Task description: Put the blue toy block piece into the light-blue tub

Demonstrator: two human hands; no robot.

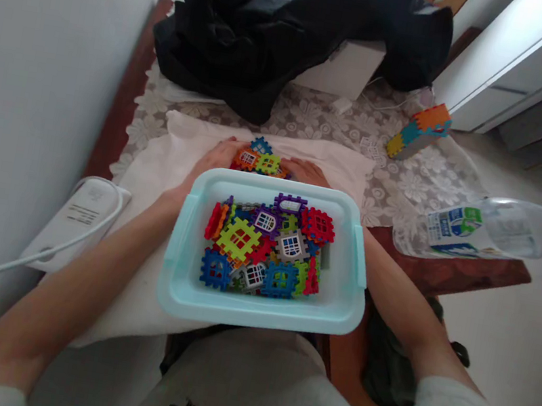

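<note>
Block cluster [260, 159] is sitting on the white cloth [174, 167] just past the far rim of the bin, made of orange, blue and yellow-green window tiles joined together. Left hand [216, 157] is pressing against its left side, right hand [307, 171] against its right side; both are touching it. Fingers are mostly hiding behind the bin rim and the blocks, so can't tell whether they're gripping or just resting flat.

Light blue plastic bin [177, 277] is sitting between the forearms, near edge of the counter [445, 272], holding a loose pile of interlocking tiles [267, 247]: red, purple, blue, green, grey.

Off to the right: multicolour block tower [420, 130] lying tilted on the lace covering, well apart from the hands. Clear plastic bottle [498, 229] lying on its side at the right edge. Black jacket [288, 27] is bunching at the far end. White power adapter [78, 214] with cable on the left.
</note>
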